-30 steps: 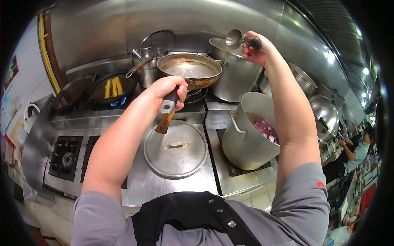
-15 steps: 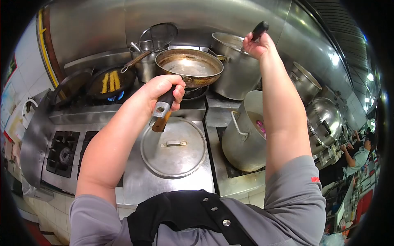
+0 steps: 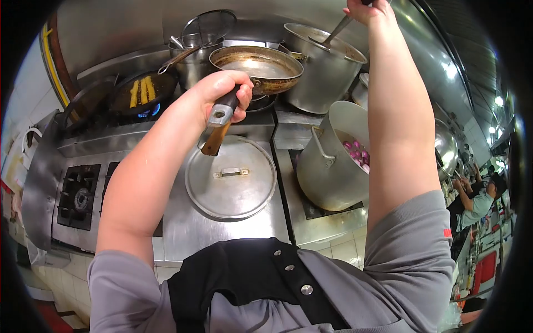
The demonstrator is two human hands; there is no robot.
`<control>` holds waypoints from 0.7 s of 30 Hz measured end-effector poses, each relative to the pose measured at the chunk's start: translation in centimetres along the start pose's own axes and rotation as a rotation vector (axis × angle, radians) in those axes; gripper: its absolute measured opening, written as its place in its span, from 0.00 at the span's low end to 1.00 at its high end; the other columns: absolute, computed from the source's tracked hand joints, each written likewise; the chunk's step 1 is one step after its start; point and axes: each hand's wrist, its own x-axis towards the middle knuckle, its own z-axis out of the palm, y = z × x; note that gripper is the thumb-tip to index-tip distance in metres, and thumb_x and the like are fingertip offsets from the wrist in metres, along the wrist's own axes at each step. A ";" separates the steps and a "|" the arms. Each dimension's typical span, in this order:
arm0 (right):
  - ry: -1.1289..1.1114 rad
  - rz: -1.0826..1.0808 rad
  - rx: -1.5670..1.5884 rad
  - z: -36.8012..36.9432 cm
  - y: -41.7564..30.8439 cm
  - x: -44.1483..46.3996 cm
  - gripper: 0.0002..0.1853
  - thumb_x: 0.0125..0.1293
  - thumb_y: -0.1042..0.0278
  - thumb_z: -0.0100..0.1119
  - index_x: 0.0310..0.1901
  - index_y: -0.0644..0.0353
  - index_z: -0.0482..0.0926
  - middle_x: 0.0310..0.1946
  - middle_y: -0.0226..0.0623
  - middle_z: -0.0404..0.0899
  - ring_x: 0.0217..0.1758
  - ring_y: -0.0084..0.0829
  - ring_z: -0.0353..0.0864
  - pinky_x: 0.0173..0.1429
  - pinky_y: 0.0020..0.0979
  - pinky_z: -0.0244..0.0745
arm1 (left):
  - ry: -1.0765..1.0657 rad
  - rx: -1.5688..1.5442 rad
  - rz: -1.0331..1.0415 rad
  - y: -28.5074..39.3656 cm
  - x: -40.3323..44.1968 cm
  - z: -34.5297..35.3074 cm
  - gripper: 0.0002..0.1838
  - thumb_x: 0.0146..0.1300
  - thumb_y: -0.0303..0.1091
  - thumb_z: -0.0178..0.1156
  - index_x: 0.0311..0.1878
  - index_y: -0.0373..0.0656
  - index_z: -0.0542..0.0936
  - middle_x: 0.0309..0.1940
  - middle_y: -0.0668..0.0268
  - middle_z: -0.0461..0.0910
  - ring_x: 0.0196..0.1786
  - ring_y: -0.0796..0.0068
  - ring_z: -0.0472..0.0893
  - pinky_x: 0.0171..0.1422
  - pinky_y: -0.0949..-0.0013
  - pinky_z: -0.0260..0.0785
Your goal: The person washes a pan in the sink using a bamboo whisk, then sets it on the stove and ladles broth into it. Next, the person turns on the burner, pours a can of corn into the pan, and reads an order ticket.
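Observation:
My left hand (image 3: pixel 227 91) is wrapped round the dark handle of a worn metal frying pan (image 3: pixel 266 83), which it holds up over the back of the stove. Below that grip juts a wooden handle (image 3: pixel 215 140); what it belongs to is hidden. At the top edge, partly cut off, my right hand (image 3: pixel 367 11) is closed on a long-handled metal utensil (image 3: pixel 340 30). Its shaft slants down into a tall stockpot (image 3: pixel 316 83), and the head's shape is unclear. The frying pan stands just left of this pot.
A flat lid (image 3: pixel 230 194) lies in front of the pan. An open pot (image 3: pixel 316 172) holds purple-pink pieces. Left are a black pan (image 3: pixel 119 100) with yellow sticks over a blue flame, a wire strainer (image 3: pixel 208 28) and a burner (image 3: pixel 80 197). Another person (image 3: pixel 477 197) works far right.
My right hand has moved up and slightly right, bringing the utensil's shaft into view. The view has shifted, showing more of the purple-pink pieces. My left hand still grips the frying pan.

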 end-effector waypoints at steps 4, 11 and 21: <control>-0.011 0.066 0.019 3.3 0.5 -3.4 0.10 0.63 0.68 0.53 0.24 0.58 0.74 0.16 0.35 0.74 0.19 0.35 0.79 0.29 0.40 0.82 | 0.002 -0.022 -0.016 0.4 0.0 0.1 0.11 0.66 0.30 0.53 0.26 0.52 0.70 0.18 0.83 0.73 0.18 0.92 0.73 0.23 0.77 0.58; -0.059 0.100 -0.027 5.8 2.2 -9.3 0.10 0.65 0.66 0.53 0.25 0.56 0.74 0.16 0.31 0.74 0.20 0.33 0.78 0.32 0.40 0.81 | -0.004 0.033 0.058 0.8 -0.4 0.7 0.09 0.66 0.29 0.52 0.28 0.50 0.70 0.19 0.82 0.74 0.18 0.92 0.74 0.23 0.77 0.58; -0.416 0.295 -0.443 2.7 3.4 -15.6 0.12 0.69 0.55 0.55 0.31 0.52 0.75 0.18 0.33 0.74 0.21 0.34 0.76 0.32 0.42 0.79 | -0.034 0.028 0.090 1.8 -0.4 1.0 0.07 0.65 0.28 0.53 0.30 0.49 0.71 0.21 0.82 0.75 0.20 0.93 0.75 0.24 0.77 0.59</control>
